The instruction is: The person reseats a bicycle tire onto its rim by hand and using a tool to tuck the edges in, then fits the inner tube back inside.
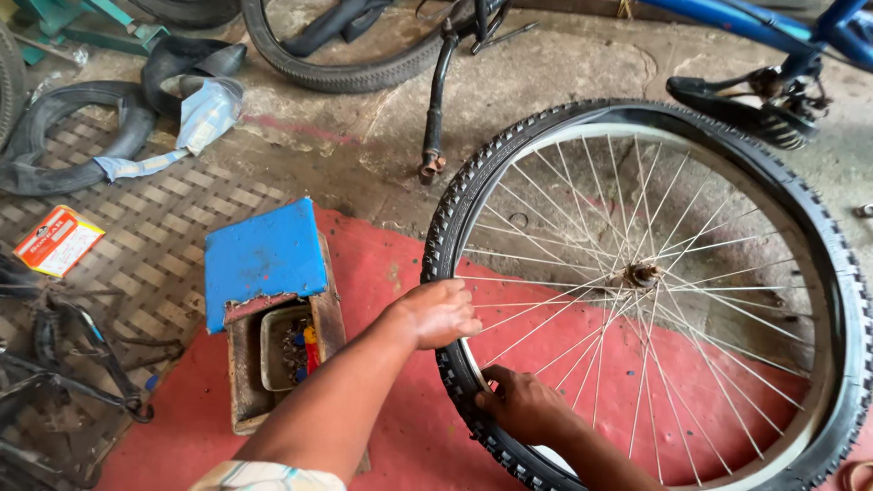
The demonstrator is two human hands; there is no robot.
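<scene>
Here — both hands point(443, 312) on tyre point(452, 211)

Wheel point(650, 291) lies flat on the floor mat point(382, 273), right of the wooden toolbox point(273, 318) — its lid point(264, 259) sits on the box's 12 o'clock end. Left hand point(441, 312) and right hand point(520, 403) both on the tyre point(455, 209) at 8 o'clock. Pump point(435, 100) behind at 11; inner tubes point(82, 118) at 10.

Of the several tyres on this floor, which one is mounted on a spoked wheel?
The knobbly tyre under both hands, on the red mat. The smoother tyre at top centre shows no spokes, and the inner tube lies loose.
</scene>
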